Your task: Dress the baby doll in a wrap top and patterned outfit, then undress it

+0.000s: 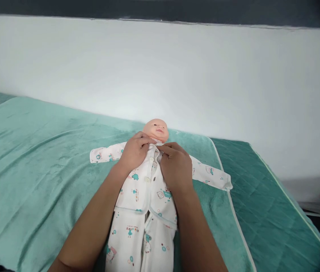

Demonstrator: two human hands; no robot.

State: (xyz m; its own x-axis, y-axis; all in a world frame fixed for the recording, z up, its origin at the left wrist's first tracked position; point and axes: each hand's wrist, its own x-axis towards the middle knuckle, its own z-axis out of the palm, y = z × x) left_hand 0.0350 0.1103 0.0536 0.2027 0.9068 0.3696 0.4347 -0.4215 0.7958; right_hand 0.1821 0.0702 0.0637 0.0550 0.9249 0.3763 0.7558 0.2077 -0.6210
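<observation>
A baby doll (156, 129) lies on its back, its head toward the wall. It wears a white printed baby jacket (137, 185) with pale blue trim, both sleeves stretched out sideways. White printed trousers (126, 241) cover its legs. At the collar, my left hand (136, 151) is closed on the jacket's left front edge. My right hand (175, 164) pinches the other front edge near the neck, thumb and finger close to my left fingertips. Lower down, the two front panels lie side by side, with a button (148, 180) visible on the left one. My fingers partly hide the collar.
Under the doll a light green blanket (49, 158) with some wrinkles covers the bed. A darker green quilted cover (267, 200) shows at the right, down to the bed's edge. Behind the bed rises a white wall (160, 75).
</observation>
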